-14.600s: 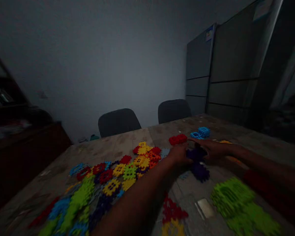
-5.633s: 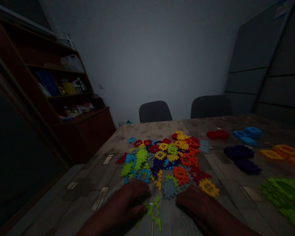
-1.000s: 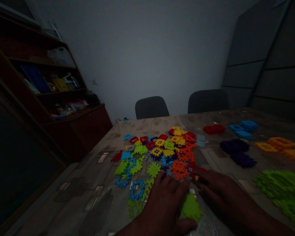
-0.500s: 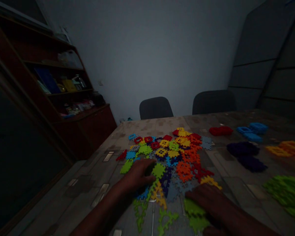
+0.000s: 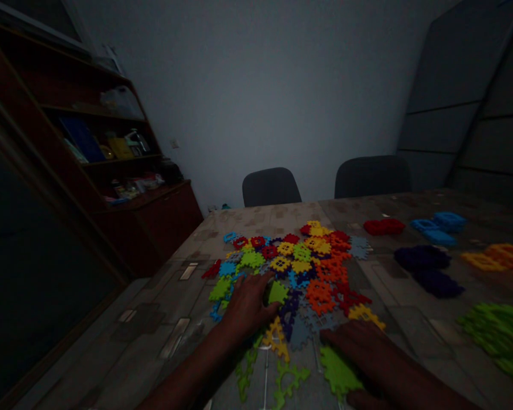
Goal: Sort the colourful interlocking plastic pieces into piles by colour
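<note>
My left hand (image 5: pixel 250 304) reaches over the pile of toothed plastic building pieces (image 5: pixel 301 266). Its thumb and fingers are apart around a light green square piece (image 5: pixel 277 292); whether they touch it I cannot tell. My right hand (image 5: pixel 359 347) grips a green square piece (image 5: pixel 338 370) near the table's front edge, fingers along its far side and thumb at its near side. Any more pieces beneath that one are hidden. Between the hands lie a yellow triangular piece (image 5: pixel 275 339), a grey piece (image 5: pixel 300 333) and a green triangular frame (image 5: pixel 289 380).
Sorted by colour along the right are red pieces (image 5: pixel 383 227), blue pieces (image 5: pixel 438 226), dark purple pieces (image 5: pixel 427 267), orange pieces (image 5: pixel 500 259) and a green heap (image 5: pixel 502 341). Two chairs (image 5: pixel 271 188) stand behind the patterned table (image 5: pixel 154 319). A shelf cabinet (image 5: pixel 149 219) is at left.
My left hand has shifted slightly right and forward, over the light green square. In my right hand the green plastic, which showed two staggered layers, now shows as one piece.
</note>
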Motion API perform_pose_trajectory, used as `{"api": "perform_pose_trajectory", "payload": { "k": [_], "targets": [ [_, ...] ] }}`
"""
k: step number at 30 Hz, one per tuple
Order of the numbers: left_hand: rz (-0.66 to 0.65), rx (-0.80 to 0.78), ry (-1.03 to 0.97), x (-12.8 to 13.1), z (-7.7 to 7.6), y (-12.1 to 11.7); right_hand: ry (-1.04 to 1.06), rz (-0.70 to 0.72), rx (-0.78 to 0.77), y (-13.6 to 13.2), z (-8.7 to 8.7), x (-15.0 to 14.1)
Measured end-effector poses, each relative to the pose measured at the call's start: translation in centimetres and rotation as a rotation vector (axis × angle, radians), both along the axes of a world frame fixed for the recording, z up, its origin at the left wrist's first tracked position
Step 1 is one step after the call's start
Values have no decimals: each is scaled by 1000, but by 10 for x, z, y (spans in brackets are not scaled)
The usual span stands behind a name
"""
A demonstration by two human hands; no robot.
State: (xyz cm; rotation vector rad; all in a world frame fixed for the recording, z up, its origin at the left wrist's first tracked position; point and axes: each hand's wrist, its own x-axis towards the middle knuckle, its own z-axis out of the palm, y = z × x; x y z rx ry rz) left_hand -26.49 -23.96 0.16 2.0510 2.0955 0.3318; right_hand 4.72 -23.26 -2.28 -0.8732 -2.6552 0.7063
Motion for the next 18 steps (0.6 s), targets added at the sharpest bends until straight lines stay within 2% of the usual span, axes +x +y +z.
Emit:
{"api": "perform_pose_trajectory", "payload": {
  "k": [6,11,18],
  "targets": [
    [18,-7,-11,-2,1,0,-117,3,-160,9,-10,12],
    [19,-33,7,11,1,0,-83,40,-228,8,-18,18],
    [31,-26,5,13,-6,2,-91,39,-258,7,-11,15]
  ]
}}
